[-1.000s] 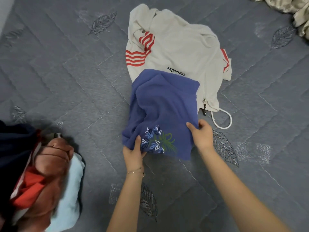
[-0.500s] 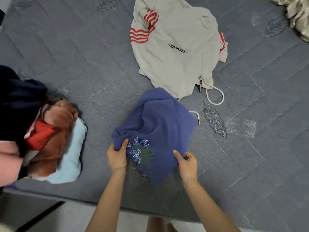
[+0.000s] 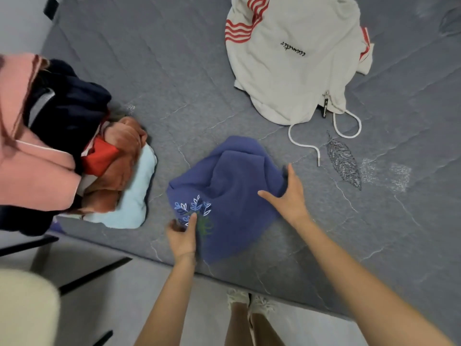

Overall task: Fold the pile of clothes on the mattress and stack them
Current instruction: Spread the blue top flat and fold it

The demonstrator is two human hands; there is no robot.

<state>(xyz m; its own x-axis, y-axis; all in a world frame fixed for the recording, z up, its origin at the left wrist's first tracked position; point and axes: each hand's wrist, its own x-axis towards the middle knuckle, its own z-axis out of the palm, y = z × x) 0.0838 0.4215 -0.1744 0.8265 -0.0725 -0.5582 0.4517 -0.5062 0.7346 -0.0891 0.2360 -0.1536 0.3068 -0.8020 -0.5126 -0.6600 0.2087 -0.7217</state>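
At the near edge of the mattress (image 3: 174, 71) the left hand (image 3: 183, 236) is pinching the embroidered corner of the blue top (image 3: 232, 181), the right hand (image 3: 287, 196) is hovering spread and empty over its right side, and the cloth is lying bunched toward the cream hoodie (image 3: 294, 66).

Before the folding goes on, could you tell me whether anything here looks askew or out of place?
Nothing looks damaged. The blue garment lies bunched and skewed near the mattress edge, and the cream hoodie is crumpled, its drawcord trailing loose.
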